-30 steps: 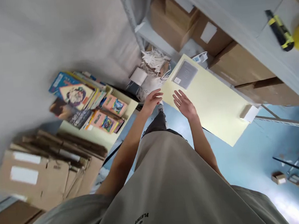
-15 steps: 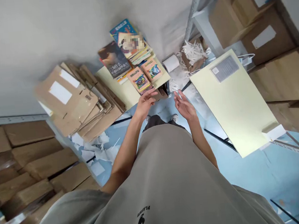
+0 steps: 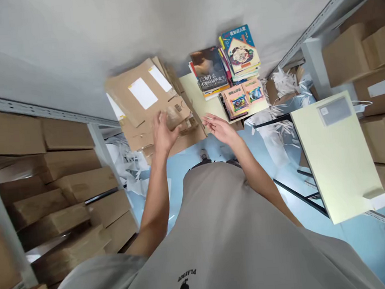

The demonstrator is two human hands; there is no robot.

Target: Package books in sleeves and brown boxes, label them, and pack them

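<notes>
A flattened cardboard stack [image 3: 143,117] lies on the bench [image 3: 213,110], left of books [image 3: 238,52]. The left hand [image 3: 163,133] is spread over its near side, contact unclear; the right hand [image 3: 222,129] extends loosely nearby. Reaching seems underway; gripping calls for closing both.

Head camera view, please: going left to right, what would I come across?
Boxes on the left shelving, stack of flattened cardboard, dark-covered book, blue-covered book, right-hand cream tabletop.

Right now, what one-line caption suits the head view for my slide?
Left hand open at flattened cardboard, right hand near its edge, piled books on the same table.
</notes>
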